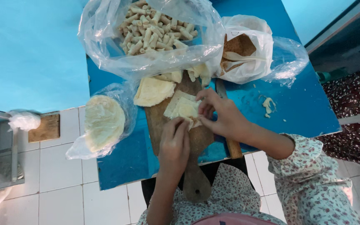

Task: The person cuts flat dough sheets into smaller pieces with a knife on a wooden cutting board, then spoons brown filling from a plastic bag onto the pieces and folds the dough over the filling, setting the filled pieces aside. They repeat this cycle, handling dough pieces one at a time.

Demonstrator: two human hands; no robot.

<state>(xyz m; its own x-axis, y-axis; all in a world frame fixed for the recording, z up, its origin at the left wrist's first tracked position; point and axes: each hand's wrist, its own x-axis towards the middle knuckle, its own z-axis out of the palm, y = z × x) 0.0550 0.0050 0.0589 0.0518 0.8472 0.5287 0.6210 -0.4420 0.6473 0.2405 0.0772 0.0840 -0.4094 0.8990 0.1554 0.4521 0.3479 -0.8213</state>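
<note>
A pale square pastry wrapper [183, 107] lies on a wooden cutting board [163, 121] on a blue table [309, 104]. My left hand [174, 143] presses its fingertips on the wrapper's near edge. My right hand [221, 114] pinches the wrapper's right side, folding it. A stack of cut wrappers [153, 91] sits at the board's far left. Behind it, a clear plastic bag [105, 46] holds several rolled pastry sticks [153, 29].
A bag of round wrappers [103, 123] lies at the table's left. A white bag with brown filling and a spoon [240, 50] sits at the far right. A knife [229, 137] lies under my right wrist. A dough scrap [268, 105] lies on the table. White tiled floor lies below.
</note>
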